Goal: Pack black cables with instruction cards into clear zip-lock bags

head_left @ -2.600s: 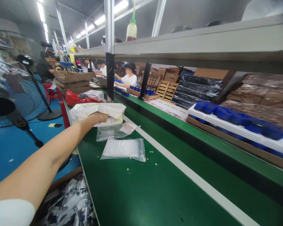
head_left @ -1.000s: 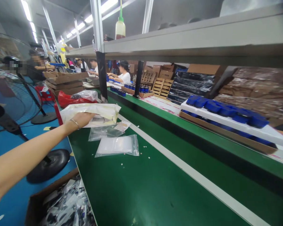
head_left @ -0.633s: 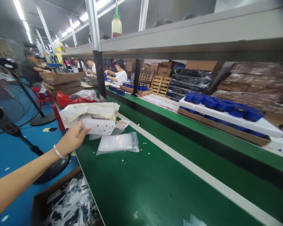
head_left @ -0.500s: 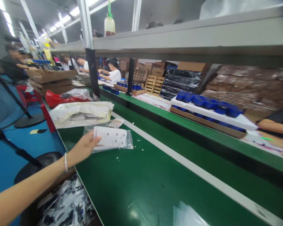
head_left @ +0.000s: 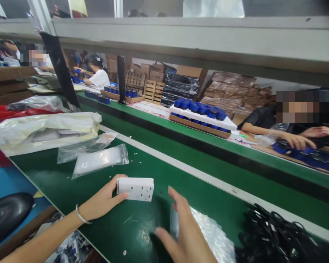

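My left hand [head_left: 111,197] grips a small stack of white printed papers [head_left: 137,189] with dark spots on the face, thumb in front and fingers behind. It holds the stack over the green bench. My right hand [head_left: 183,230] is open, thumb and fingers apart, to the right of the stack and holding nothing. Partly behind it lie clear plastic bags [head_left: 208,226], spread in a pile. A clear zip bag [head_left: 101,160] with white contents rests on the bench beyond my left hand.
A large white-and-yellow package [head_left: 46,131] lies at the left. Black cables [head_left: 276,237] are heaped at the right front. A white strip [head_left: 167,157] runs along the green bench [head_left: 120,223]. Across it stand trays of blue parts [head_left: 200,107]; a co-worker's hand [head_left: 298,140] is beyond.
My left hand has moved right and nearer with the white papers, away from the zip bag. My right hand has come into view. The camera has turned right, showing the cables and a co-worker.
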`<state>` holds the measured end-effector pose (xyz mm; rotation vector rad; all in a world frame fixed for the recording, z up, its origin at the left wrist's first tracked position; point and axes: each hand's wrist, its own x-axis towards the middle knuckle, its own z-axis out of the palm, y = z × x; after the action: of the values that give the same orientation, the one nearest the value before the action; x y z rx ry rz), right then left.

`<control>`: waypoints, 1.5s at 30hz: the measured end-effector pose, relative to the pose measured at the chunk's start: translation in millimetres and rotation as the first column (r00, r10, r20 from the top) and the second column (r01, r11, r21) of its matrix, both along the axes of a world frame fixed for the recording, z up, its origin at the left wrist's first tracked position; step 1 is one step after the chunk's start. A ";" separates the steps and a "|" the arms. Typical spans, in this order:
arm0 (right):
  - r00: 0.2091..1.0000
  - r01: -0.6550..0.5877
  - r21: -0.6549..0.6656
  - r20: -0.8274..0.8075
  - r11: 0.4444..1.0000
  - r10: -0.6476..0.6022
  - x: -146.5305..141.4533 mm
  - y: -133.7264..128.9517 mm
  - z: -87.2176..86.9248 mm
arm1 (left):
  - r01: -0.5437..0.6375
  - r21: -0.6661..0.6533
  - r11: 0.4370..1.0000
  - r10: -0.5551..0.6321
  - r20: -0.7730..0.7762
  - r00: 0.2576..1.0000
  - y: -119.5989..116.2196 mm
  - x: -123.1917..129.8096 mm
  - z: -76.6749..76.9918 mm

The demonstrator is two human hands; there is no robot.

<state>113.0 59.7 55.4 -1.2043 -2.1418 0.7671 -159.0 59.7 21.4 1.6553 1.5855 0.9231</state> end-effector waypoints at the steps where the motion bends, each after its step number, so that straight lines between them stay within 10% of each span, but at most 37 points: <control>1: 1.000 -0.014 -0.041 0.006 0.999 0.015 -9.1 14.2 0.1 | -0.006 -0.004 1.000 0.006 -0.016 1.000 -1.4 2.9 1.2; 6: 0.996 -0.050 -0.465 -0.092 0.884 0.008 -47.0 55.1 -7.5 | 0.009 0.005 1.000 -0.009 -0.094 0.995 -8.6 20.6 4.7; 16: 0.925 0.061 -0.479 -0.302 0.876 -0.230 -42.4 52.4 -9.7 | -0.165 0.442 0.881 0.289 -0.229 0.930 -3.3 31.9 13.5; 23: 0.822 -0.335 -0.749 -0.528 0.571 -0.211 -58.8 39.1 11.7 | 0.065 0.696 0.715 0.258 -0.349 0.901 -8.8 52.6 4.2; 30: 0.957 -0.279 -0.727 -0.261 0.627 0.124 -59.6 96.8 -0.9 | 0.108 0.434 0.894 0.106 -0.440 0.892 -27.3 68.8 5.5; 36: 0.914 -0.323 -0.612 -0.003 0.722 0.407 -66.4 142.6 11.7 | 0.055 0.228 0.972 0.047 -0.421 0.906 -25.7 53.2 10.2; 45: 0.852 -0.294 -0.245 0.370 0.924 0.370 -80.6 145.1 18.3 | 0.128 0.099 0.987 -0.076 -0.413 0.907 -27.6 50.9 10.2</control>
<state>32.4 204.8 73.7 -1.1766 -2.7327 0.9382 -108.1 32.1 31.6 2.1050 1.7137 0.6585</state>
